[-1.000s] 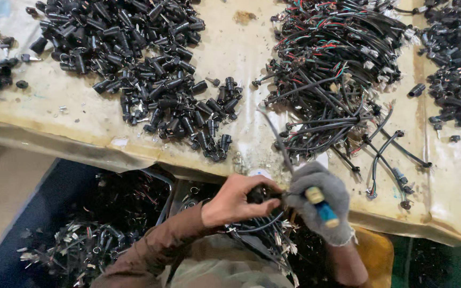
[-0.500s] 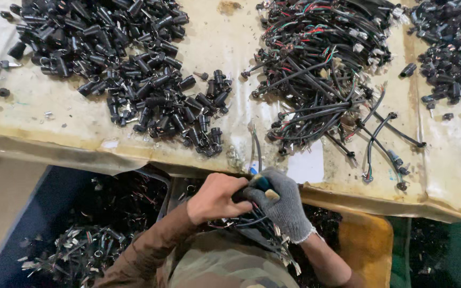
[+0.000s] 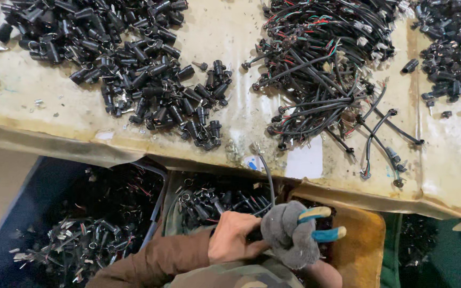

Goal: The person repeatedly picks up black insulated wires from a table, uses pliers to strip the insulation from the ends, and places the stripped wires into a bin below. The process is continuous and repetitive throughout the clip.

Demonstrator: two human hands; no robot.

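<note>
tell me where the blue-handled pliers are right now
In the head view, the blue-handled pliers sit low and right of centre, gripped in the gloved right hand, below the table edge and beside the bare left hand.

Pliers' (image 3: 316, 224) head and held cable end, hidden between both hands.

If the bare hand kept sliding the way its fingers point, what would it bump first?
Its left hand points right, so it would probably first meet the gray-gloved right hand holding blue-handled pliers; they already look pressed together.
</note>
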